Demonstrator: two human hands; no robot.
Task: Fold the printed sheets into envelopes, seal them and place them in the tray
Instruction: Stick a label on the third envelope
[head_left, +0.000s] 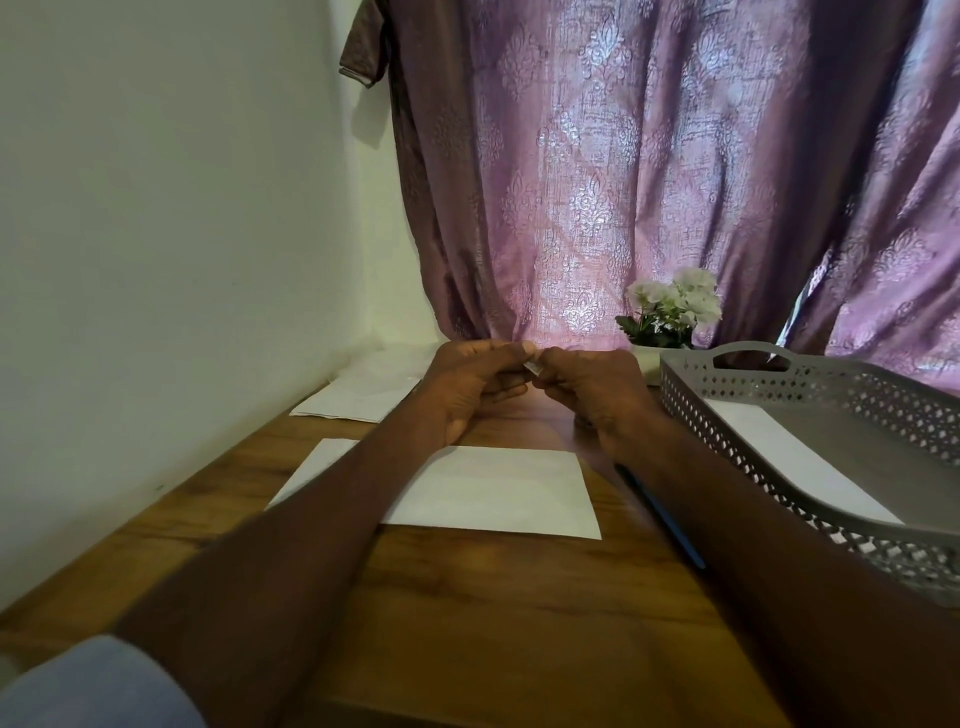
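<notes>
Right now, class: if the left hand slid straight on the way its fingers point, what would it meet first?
The left hand points right, so probably the right hand meeting it around a small pale scrap.

Matt paper envelope (498, 488) on glossy wooden table (519, 613) (perforated plastic tray (779, 395)).

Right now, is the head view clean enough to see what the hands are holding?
Head view: not really. Backlight through the curtain dims both hands; left hand and right hand pinch a small pale bit, too small to identify. Wide-angle bending warps the tray; forearms look soft.
</notes>
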